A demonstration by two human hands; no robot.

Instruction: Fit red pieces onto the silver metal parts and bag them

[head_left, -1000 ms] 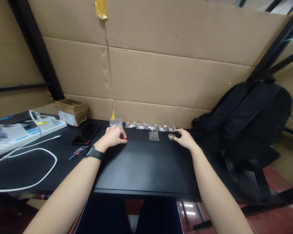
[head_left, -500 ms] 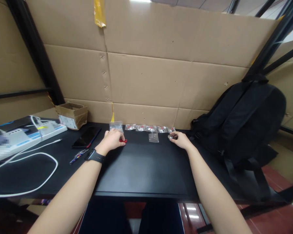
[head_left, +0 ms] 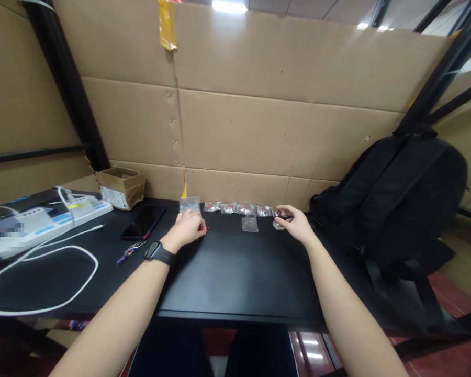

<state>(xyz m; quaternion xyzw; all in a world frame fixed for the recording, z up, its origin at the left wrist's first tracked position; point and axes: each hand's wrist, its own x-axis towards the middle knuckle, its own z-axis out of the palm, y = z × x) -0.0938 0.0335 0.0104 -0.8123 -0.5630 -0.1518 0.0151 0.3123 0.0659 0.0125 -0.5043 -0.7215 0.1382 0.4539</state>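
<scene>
As I catalogue remotely: left hand (head_left: 186, 229), fingers narrowed on a red item (head_left: 207, 229), mostly hidden; right hand (head_left: 298, 226), touching a shiny disc (head_left: 278, 225) right of the clear packet (head_left: 249, 224), whether gripping I cannot tell; wrapped discs (head_left: 246, 209), one row, behind.

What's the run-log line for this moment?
left hand: at red item | right hand: at round disc | nearby: clear bag, wrapped packets

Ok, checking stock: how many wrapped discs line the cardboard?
5, left to right: first disc, second disc, third disc, fourth disc, fifth disc partly behind the right hand; others possibly hidden.
</scene>
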